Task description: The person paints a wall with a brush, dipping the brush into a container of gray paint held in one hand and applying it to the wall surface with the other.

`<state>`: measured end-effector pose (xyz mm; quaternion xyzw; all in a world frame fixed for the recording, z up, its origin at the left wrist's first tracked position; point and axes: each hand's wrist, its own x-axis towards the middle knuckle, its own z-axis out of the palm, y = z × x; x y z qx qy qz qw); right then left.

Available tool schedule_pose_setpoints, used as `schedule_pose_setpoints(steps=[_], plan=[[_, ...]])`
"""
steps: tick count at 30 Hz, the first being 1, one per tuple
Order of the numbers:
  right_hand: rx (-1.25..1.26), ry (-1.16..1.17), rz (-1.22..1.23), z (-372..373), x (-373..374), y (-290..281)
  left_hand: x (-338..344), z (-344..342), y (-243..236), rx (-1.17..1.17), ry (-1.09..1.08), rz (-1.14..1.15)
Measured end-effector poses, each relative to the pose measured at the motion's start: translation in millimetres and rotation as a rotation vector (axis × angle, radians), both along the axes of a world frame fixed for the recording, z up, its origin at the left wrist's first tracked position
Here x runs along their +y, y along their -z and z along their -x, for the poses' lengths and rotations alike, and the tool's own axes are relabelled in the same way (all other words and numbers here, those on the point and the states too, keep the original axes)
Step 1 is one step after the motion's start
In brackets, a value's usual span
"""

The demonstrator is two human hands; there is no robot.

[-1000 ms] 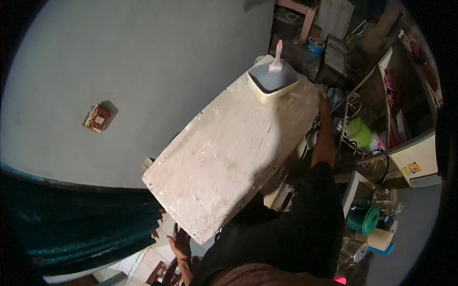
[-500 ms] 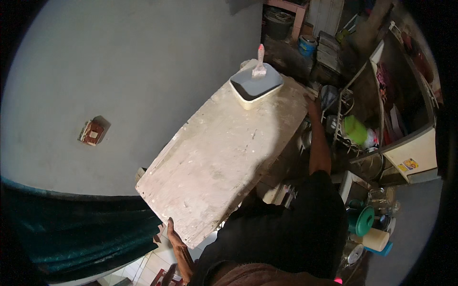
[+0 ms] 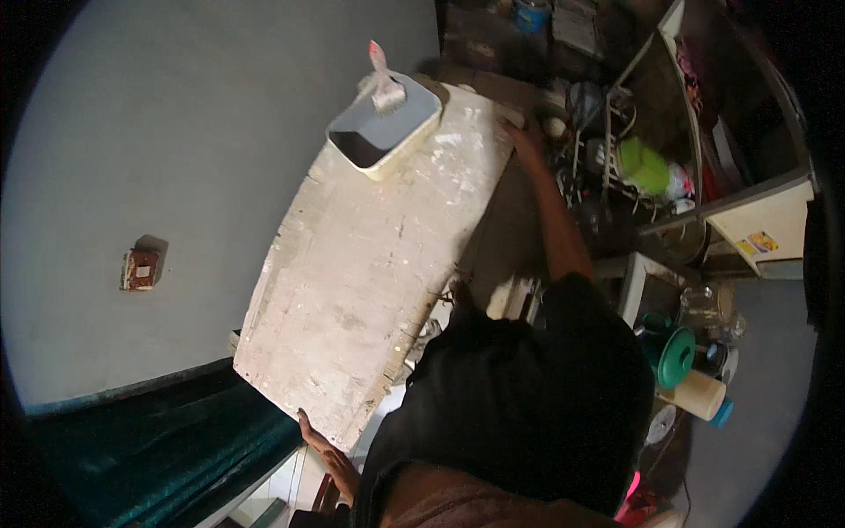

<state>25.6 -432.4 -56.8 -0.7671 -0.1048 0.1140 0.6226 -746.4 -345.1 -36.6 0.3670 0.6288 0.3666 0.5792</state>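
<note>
A long, whitish wooden board (image 3: pixel 343 282), spattered with paint, lies slantwise in front of me like a tabletop. My left hand (image 3: pixel 327 449) grips its near corner, with fingers curled at the edge. At the far right corner, my right hand (image 3: pixel 523 139) is closed around the edge. A pale rectangular tub (image 3: pixel 401 158) stands on the board's far end, holding grey paint. Across its far side rests a paintbrush (image 3: pixel 384 84) with a whitish, red-tipped handle. The undersides of the grips are hidden.
A grey wall (image 3: pixel 211 158) with a brown socket box (image 3: pixel 141 269) stands at the left, above a dark green curtain (image 3: pixel 158 449). To the right are a dish rack (image 3: pixel 616 167), an open cabinet (image 3: pixel 764 224), a green lidded pot (image 3: pixel 676 358) and several jars.
The board, with tub and brush on it, has swung anticlockwise, its far end shifting left toward the wall. Both hands keep their grip, the right one moving left and away with the corner.
</note>
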Motion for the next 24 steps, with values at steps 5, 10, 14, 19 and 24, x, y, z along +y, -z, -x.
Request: schedule_pose_setpoints(steps=[5, 10, 14, 19, 24], plan=[[-0.048, -0.168, 0.045, 20, 13, -11, -22, -24, -20, 0.058, -0.074, 0.077], [-0.226, 0.004, -0.092, 12, 21, 22, -9, 35, 31, -0.055, 0.004, -0.058], [-0.076, -0.035, -0.145, 5, 30, 30, -14, -28, -19, -0.004, -0.149, 0.063], [0.161, -0.006, -0.276, 16, 34, 15, -8, -35, -23, -0.002, -0.160, 0.104], [0.101, -0.027, -0.197, 24, 28, -6, -9, -42, -23, -0.053, -0.187, 0.050]])
